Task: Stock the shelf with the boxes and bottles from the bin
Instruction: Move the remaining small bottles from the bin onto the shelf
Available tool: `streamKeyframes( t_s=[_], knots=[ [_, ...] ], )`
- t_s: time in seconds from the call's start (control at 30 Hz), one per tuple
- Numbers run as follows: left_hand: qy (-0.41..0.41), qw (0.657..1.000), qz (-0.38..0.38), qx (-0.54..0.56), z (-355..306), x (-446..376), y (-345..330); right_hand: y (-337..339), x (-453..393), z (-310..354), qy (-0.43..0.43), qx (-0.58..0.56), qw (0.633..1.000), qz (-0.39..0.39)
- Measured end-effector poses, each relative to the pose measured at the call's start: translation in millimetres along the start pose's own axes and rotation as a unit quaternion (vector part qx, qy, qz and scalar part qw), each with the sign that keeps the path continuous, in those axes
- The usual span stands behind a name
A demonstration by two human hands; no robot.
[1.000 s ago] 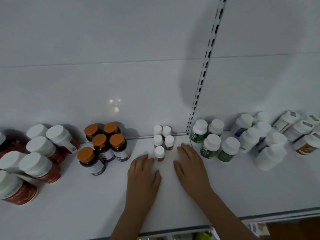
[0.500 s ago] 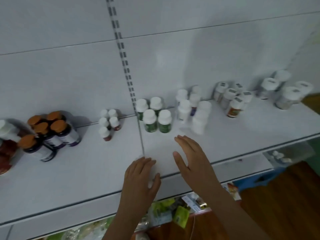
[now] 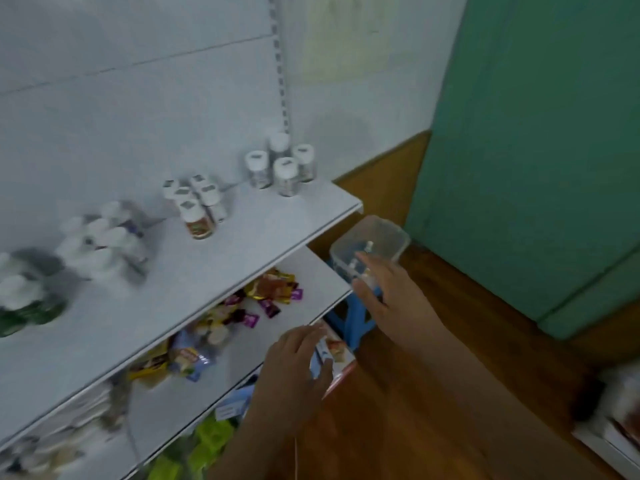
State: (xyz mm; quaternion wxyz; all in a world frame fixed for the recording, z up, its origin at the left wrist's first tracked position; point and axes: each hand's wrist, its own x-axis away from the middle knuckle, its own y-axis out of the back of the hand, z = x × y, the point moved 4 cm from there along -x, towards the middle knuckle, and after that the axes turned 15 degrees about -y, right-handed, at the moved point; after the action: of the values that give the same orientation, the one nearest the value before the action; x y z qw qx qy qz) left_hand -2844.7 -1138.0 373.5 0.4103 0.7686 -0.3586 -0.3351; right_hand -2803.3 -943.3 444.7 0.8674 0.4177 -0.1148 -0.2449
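Note:
A clear plastic bin (image 3: 377,237) stands to the right of the shelf end on a blue stool (image 3: 349,320); small white-capped bottles lie inside it. My right hand (image 3: 391,296) stretches toward the bin with fingers straight, its fingertips at the near rim, holding nothing. My left hand (image 3: 298,362) hovers lower, in front of the lower shelves, fingers relaxed and empty. The white top shelf (image 3: 242,258) carries groups of white-capped bottles (image 3: 280,168), blurred at the left.
A lower shelf (image 3: 311,282) holds colourful snack packets (image 3: 273,289). A red and blue box (image 3: 332,355) sits below near my left hand. Wooden floor (image 3: 450,393) spreads to the right. A green door (image 3: 536,150) stands behind the bin.
My view has swung right and down, from the shelf middle to its right end. Both hands left the shelf top; the right one now reaches toward the bin.

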Motion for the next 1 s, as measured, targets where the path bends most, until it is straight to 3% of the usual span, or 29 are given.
streamKeyframes(
  t_s=[0.23,0.47,0.73,1.0],
  knots=[
    [-0.059,0.996,0.052,0.035,-49,-96,-63,87,-29,-94,-0.063,0.014,0.996,-0.069],
    [-0.061,0.99,0.098,0.079,-41,-207,-120,107,-92,-165,-0.112,0.037,0.99,-0.081],
    [0.039,0.981,0.103,0.162,14,-340,-174,112,-222,-238,-0.19,0.015,0.982,0.006],
    [0.12,0.965,0.094,0.215,46,-432,-204,111,-344,-265,-0.182,0.016,0.982,0.052]
  ],
)
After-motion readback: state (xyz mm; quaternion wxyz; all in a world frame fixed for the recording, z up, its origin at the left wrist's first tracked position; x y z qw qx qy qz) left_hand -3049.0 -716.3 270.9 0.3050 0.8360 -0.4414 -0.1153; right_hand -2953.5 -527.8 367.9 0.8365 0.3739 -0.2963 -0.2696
